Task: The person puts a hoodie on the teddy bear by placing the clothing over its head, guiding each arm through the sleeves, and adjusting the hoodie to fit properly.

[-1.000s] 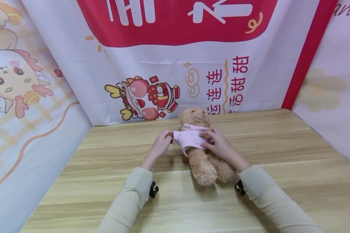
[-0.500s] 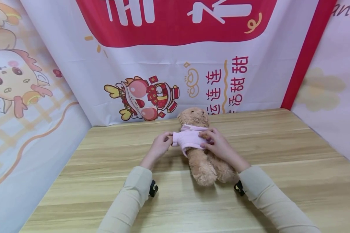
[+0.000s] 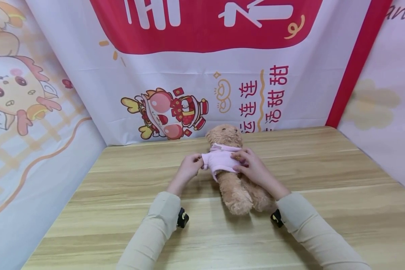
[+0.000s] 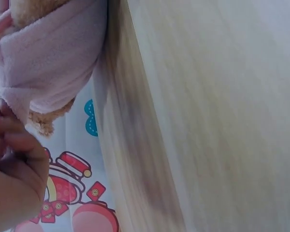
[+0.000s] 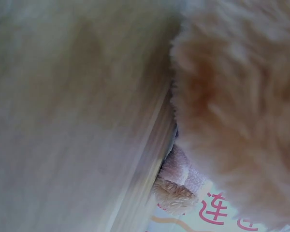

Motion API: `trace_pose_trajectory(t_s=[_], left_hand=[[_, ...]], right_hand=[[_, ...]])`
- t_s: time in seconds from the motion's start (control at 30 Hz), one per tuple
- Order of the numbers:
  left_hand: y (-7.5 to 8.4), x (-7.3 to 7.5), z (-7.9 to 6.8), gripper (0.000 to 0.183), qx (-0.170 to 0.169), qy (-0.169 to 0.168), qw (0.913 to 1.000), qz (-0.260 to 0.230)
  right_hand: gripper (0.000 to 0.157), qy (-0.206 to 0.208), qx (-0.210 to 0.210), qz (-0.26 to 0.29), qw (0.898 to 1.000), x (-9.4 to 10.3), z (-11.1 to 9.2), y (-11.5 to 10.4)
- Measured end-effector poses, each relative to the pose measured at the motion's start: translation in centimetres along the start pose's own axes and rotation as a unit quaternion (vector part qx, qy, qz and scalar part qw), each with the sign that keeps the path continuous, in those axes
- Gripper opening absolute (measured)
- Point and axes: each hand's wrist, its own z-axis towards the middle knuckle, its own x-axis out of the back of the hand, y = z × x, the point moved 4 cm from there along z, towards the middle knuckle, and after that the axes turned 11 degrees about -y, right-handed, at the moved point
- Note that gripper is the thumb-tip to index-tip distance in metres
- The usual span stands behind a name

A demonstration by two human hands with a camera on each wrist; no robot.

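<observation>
A light brown teddy bear (image 3: pixel 237 197) lies on its back on the table, its head towards the rear banner. It wears a pink shirt (image 3: pixel 219 161), also large in the left wrist view. My left hand (image 3: pixel 189 167) pinches the end of the shirt's left sleeve (image 4: pixel 14 99). On the other side my right hand (image 3: pixel 254 168) holds the shirt near its lower right part, thumb and fingers bent; its fingertips are partly hidden. One furry bear leg (image 5: pixel 241 96) fills much of the right wrist view, with a sleeved paw (image 5: pixel 176 193) beyond it. My right hand does not show there.
The wooden table (image 3: pixel 121 210) runs back to a white and red printed banner (image 3: pixel 195 60) close behind the bear's head. Printed cloth walls (image 3: pixel 37 157) stand on both sides. A small black device (image 3: pixel 183 218) sits at each cuff.
My left hand shifts slightly left, then back right at the sleeve end, and its wrist turns a little. The right hand and the bear stay nearly still.
</observation>
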Motion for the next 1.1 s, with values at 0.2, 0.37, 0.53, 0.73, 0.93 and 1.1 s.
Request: trace_pose_trajectory(t_s=[0.2,0.37,0.53,0.73,0.93,1.1], left_hand=[[0.7,-0.3,0.1,0.019,0.002,0.030,0.9981,0.053],[1.3,-0.4,0.2,0.020,0.002,0.023,0.9971,0.073],[1.6,-0.6,0.3,0.022,0.008,0.023,0.9967,0.078],[1.7,-0.9,0.5,0.020,0.014,0.038,0.9974,0.060],[1.5,-1.2,0.5,0.024,0.017,0.031,0.9979,0.054],[1.5,-1.3,0.6,0.025,0.013,0.024,0.9968,0.075]], right_hand=[[0.030,0.000,-0.004,-0.003,1.000,0.0,0.0,-0.1],[0.027,-0.010,-0.010,-0.013,1.000,0.0,0.2,-0.4],[0.024,-0.029,-0.001,-0.025,0.999,-0.2,0.4,-0.9],[0.030,-0.039,0.044,-0.029,0.998,-0.3,0.8,-1.5],[0.033,-0.053,0.050,-0.020,0.997,-0.5,0.9,-1.6],[0.024,-0.062,0.002,0.002,0.998,-0.8,1.2,-1.8]])
